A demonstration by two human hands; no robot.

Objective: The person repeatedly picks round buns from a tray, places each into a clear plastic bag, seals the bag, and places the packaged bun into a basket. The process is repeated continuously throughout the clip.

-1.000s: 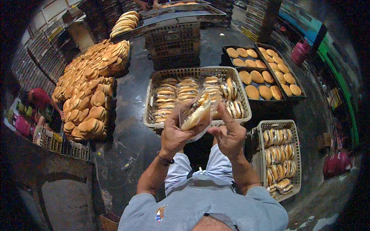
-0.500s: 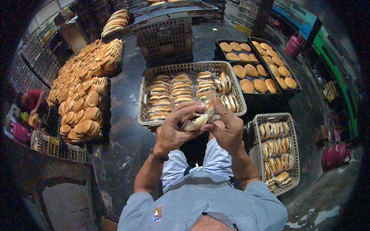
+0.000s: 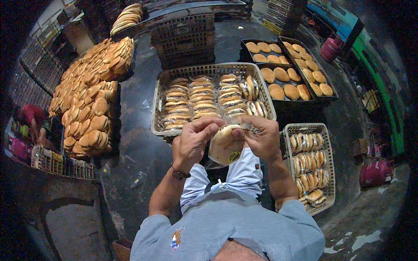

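Between my hands is a round, pale bun in a clear plastic bag (image 3: 225, 148), with a small yellow-and-dark sticker low on it. My left hand (image 3: 191, 142) pinches the bag's upper left edge between thumb and fingers. At the upper right, my right hand (image 3: 264, 138) grips the gathered plastic, its thumb resting against the bun. The bag hangs above my lap, near the front edge of a grey plastic crate (image 3: 204, 70). Inside that crate, wrapped filled buns (image 3: 203, 96) stand in packed rows.
To the right, a second crate (image 3: 332, 174) holds more wrapped buns. Dark trays of round buns (image 3: 285, 82) lie beyond it. Loose buns (image 3: 93, 106) are heaped high on the left. Another person (image 3: 32, 119) is at the far left. A pink gas cylinder (image 3: 376, 173) lies at right.
The bagged bun has turned from lying tilted in my fingers to hanging with its broad face showing. My hands have shifted to the bag's upper edge, and the view has moved slightly.
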